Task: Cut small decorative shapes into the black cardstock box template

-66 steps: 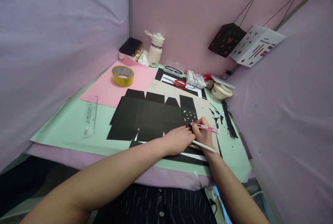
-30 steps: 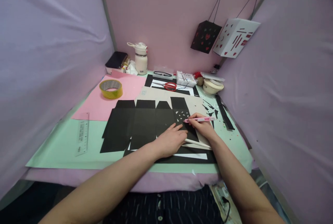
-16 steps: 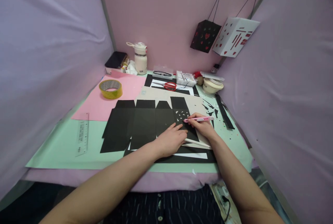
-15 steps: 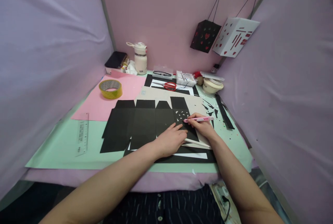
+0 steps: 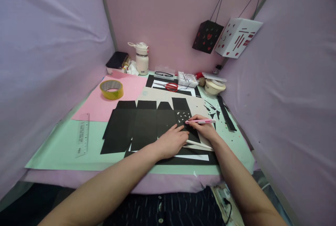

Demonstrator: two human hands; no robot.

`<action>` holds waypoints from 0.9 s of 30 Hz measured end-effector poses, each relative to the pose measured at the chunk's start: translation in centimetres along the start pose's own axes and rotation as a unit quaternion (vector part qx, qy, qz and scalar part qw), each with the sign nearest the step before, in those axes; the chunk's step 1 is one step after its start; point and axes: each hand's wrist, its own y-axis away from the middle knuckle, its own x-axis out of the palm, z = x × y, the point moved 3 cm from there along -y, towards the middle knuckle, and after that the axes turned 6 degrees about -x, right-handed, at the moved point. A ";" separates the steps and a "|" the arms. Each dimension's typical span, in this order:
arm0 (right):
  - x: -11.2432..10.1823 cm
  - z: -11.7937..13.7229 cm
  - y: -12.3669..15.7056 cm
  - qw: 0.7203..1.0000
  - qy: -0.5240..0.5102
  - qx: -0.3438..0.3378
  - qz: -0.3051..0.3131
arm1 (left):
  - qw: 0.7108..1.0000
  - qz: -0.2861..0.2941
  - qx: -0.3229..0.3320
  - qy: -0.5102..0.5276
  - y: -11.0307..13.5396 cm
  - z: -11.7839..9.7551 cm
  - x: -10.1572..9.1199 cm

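Nearest, the left hand (image 5: 172, 142) lies flat and released on the black card (image 5: 144, 124). Just right of it, the right hand (image 5: 206, 130) grips a pink craft knife (image 5: 201, 121), its tip on the card. Red scissors (image 5: 171, 87) lie beyond.

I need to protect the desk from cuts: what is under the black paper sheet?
Under the black paper sheet, a beige board shows at the far and right edges, lying on mint-green paper. The left hand presses on top; whatever is beneath the middle is covered.
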 end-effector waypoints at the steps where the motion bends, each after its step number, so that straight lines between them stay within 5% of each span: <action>1: 0.0 0.1 0.0 1.000 -0.002 -0.011 0.005 | 1.000 -0.001 0.000 -0.001 0.0 0.0 0.0; 9: -0.2 -0.3 -0.4 0.994 0.036 -0.063 0.076 | 1.000 0.002 -0.001 -0.001 0.0 -0.1 -0.1; 27: -0.3 -0.7 -0.2 0.993 0.058 -0.081 0.070 | 1.000 0.022 -0.009 0.001 0.0 -0.3 -0.2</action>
